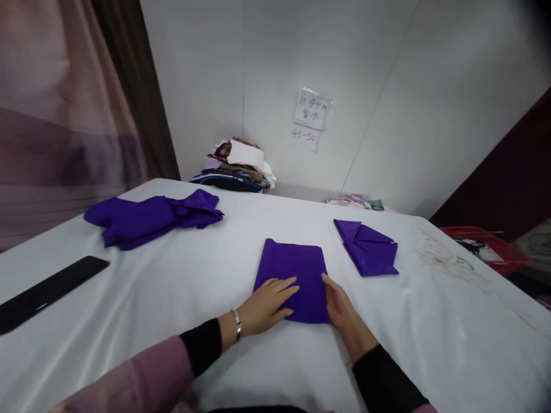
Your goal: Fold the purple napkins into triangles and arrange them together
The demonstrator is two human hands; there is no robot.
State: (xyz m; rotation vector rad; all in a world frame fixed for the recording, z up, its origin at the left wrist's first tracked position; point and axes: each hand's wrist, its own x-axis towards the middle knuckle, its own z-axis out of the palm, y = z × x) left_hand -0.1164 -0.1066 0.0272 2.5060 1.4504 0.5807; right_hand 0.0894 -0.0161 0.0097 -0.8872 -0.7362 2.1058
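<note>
A purple cloth napkin, folded into a rough rectangle, lies on the white-covered table in front of me. My left hand rests flat on its left side with the fingers spread. At the right edge, my right hand grips the napkin, thumb on top and the other fingers partly hidden. To the right lies another purple napkin, folded into a pointed shape and apart from my hands. A loose heap of purple cloths sits at the far left.
A long black flat object lies at the left. Folded clothes are stacked by the back wall, with more cloth at the back right. A red basket stands beyond the right edge. Handwritten paper signs hang on the wall.
</note>
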